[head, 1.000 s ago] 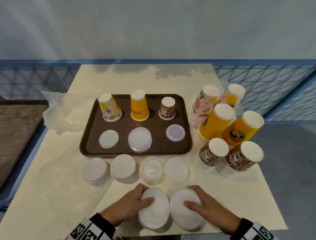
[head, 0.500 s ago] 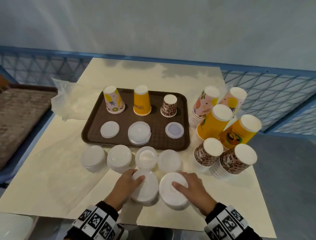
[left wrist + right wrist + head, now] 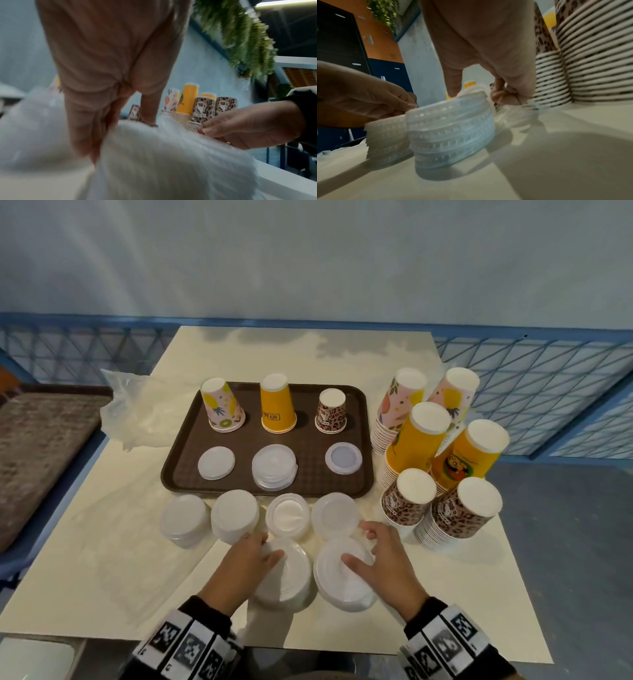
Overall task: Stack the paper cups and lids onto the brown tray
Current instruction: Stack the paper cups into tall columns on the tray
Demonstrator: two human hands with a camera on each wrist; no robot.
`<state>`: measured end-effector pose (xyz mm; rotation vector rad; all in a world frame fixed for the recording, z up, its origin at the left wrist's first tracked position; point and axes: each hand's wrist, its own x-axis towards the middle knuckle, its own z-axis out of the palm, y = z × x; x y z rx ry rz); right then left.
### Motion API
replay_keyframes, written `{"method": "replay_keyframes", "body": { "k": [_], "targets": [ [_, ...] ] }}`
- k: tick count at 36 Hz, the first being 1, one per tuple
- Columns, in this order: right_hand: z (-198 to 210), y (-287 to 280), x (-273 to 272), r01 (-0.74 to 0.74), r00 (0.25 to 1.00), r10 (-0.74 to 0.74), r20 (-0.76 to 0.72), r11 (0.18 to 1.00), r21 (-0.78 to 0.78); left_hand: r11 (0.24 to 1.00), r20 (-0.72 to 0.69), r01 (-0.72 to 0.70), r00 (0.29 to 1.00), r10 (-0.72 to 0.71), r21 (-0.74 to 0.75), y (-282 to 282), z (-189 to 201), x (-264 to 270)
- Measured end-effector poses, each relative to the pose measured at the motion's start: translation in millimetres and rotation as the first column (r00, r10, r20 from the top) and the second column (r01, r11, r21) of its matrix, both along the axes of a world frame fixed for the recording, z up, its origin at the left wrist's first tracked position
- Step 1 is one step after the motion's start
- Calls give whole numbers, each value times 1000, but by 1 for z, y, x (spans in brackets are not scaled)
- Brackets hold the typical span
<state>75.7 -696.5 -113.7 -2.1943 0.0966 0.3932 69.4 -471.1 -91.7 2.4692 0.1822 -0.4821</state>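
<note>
The brown tray point(image 3: 358, 440) holds three upturned cups: a pink fruit one point(image 3: 222, 405), an orange one point(image 3: 277, 405) and a leopard one point(image 3: 330, 412). In front of them lie a single lid point(image 3: 216, 463), a small lid stack point(image 3: 274, 467) and another lid point(image 3: 343, 458). My left hand point(image 3: 267, 547) grips the near left lid stack point(image 3: 287, 580), thumb on top point(image 3: 120, 132). My right hand point(image 3: 358, 544) pinches the top lid at the far rim of the near right stack point(image 3: 342, 583), seen close in the right wrist view point(image 3: 477, 93).
Several more lid stacks point(image 3: 234, 515) stand in a row between the tray and my hands. Tall stacks of upturned cups point(image 3: 442, 501) crowd the table's right side. A clear plastic bag point(image 3: 137, 412) lies left of the tray. A blue mesh railing point(image 3: 531, 392) runs behind.
My right hand's fingers, flat on the stack earlier, now curl over its far rim. The left hand stays on its stack. The head view has shifted.
</note>
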Motion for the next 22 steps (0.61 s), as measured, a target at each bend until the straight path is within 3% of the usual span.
{"method": "replay_keyframes", "body": {
  "k": [4, 7, 10, 13, 15, 17, 22],
  "targets": [
    [15, -17, -11, -24, 988, 20, 154, 999, 23, 952, 76, 173, 977, -198, 251, -2, 40, 0],
    [23, -33, -22, 19, 914, -39, 404, 998, 52, 987, 219, 131, 964, -149, 95, -18, 71, 10],
    [41, -46, -32, 139, 756, -196, 625, 980, 139, 972, 294, 181, 947, -131, -150, -47, 86, 26],
    [53, -64, -31, 339, 519, -367, 771, 917, 209, 921, 192, 231, 965, -177, -315, -87, 86, 41],
    [53, -76, -25, 435, 429, -469, 772, 856, 278, 897, 132, 247, 968, -213, -366, -111, 78, 50],
    [45, -86, -18, 490, 445, -535, 718, 817, 304, 874, 93, 222, 975, -201, -432, -129, 65, 58],
    [14, -103, -2, 461, 743, -474, 472, 874, 151, 893, 62, 106, 994, -88, -436, -153, 35, 72]
  ]
}}
